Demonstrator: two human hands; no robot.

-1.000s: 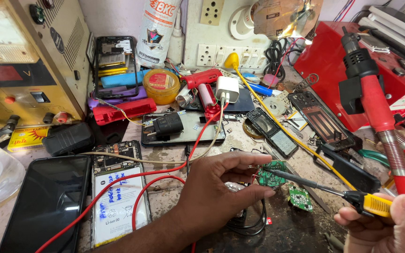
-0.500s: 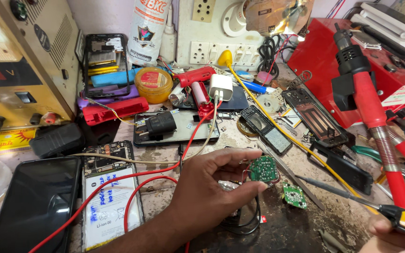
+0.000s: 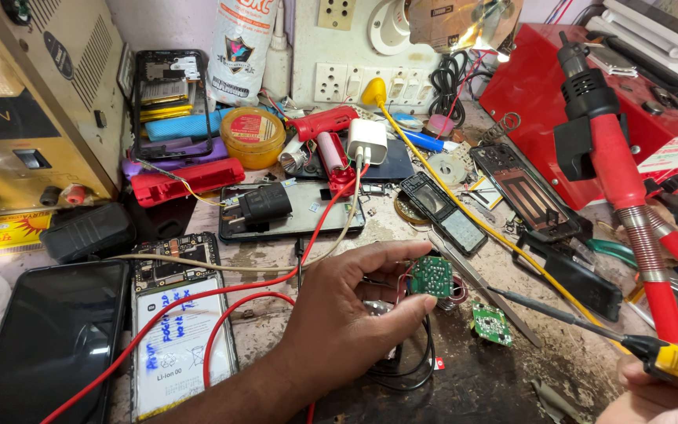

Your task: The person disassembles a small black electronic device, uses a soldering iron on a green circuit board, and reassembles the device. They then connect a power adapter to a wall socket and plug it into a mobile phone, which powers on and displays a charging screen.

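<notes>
My left hand (image 3: 355, 322) pinches a small round green circuit board (image 3: 431, 276) between thumb and fingers, above the workbench. Thin red wires trail from the board. My right hand (image 3: 653, 392), at the bottom right corner, grips the yellow handle of a soldering iron (image 3: 590, 330); its dark tip points left and ends just right of the held board. A second green circuit board (image 3: 490, 324) lies flat on the bench under the iron's shaft.
An opened phone with a white battery (image 3: 174, 338) and a black phone (image 3: 45, 345) lie at the left. Red wires (image 3: 229, 302) cross the bench. A yellow power supply (image 3: 33, 118) stands far left, a red hot-air handle (image 3: 614, 157) at the right, and sockets (image 3: 355, 82) behind.
The view has shifted slightly. My left hand keeps the round board and has turned it a little. My right hand with the iron has dropped toward the bottom right corner.
</notes>
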